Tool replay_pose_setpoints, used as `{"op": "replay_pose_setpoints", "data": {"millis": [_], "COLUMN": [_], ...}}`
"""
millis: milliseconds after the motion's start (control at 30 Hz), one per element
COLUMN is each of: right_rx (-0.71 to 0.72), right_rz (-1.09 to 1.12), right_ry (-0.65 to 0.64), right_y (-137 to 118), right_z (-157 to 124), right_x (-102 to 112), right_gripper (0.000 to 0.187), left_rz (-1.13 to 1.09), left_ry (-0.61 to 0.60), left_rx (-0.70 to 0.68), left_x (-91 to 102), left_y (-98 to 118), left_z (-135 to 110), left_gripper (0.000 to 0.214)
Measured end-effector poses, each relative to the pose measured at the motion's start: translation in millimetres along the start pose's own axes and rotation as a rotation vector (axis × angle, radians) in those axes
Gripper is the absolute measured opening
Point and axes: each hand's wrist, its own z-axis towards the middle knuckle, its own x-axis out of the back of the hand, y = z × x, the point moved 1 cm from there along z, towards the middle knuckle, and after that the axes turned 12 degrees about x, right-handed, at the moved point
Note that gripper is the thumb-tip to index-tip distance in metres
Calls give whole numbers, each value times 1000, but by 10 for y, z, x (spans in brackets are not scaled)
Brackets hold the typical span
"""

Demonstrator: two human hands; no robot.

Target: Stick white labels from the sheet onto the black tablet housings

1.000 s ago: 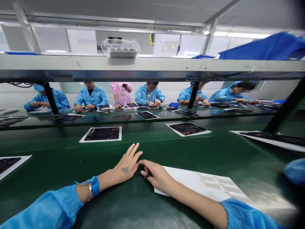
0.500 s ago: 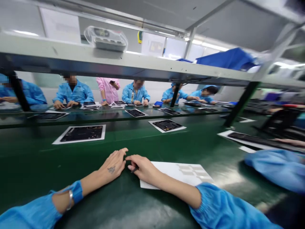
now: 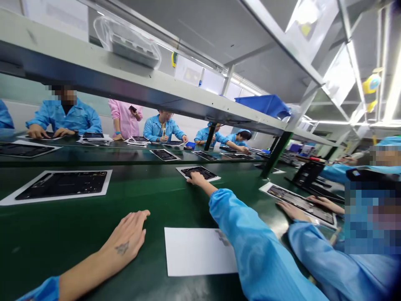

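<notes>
My left hand [image 3: 128,238] lies flat and open on the green belt [image 3: 78,225], fingers together, holding nothing. My right arm stretches far forward in its blue sleeve. My right hand [image 3: 196,179] rests on the near left corner of a white sheet carrying a black panel [image 3: 200,172], fingers laid out on it. A blank white sheet [image 3: 196,251] with grey patches lies on the belt between my arms, partly under my right sleeve.
Another black panel on a white sheet [image 3: 59,186] lies at the left. A co-worker at my right has both hands on a panel [image 3: 300,204]. Several people in blue coats sit across the line. A metal shelf [image 3: 156,90] with a blue bin [image 3: 265,104] runs overhead.
My view has swung right. My right hand left the spot beside my left hand and reached forward onto the far panel's sheet. My left hand stayed flat on the belt.
</notes>
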Motion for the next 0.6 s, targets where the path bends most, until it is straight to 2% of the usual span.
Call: {"op": "replay_pose_setpoints", "data": {"millis": [167, 367, 467, 533, 600], "right_rx": [13, 169, 338, 483, 624], "right_rz": [-53, -41, 1, 40, 88], "right_ry": [-33, 5, 54, 87, 101], "right_y": [-69, -381, -685, -925, -1145], "right_z": [121, 8, -275, -609, -1040], "right_x": [-115, 111, 265, 340, 410], "right_gripper": [34, 34, 27, 15, 19], "left_rz": [-21, -44, 80, 238, 391], "left_ry": [22, 114, 267, 350, 348], "left_rx": [0, -46, -113, -181, -230], "left_x": [3, -23, 34, 138, 291], "left_y": [9, -68, -123, -124, -72], "left_z": [-4, 26, 115, 182, 217], "left_gripper": [38, 34, 39, 46, 50]}}
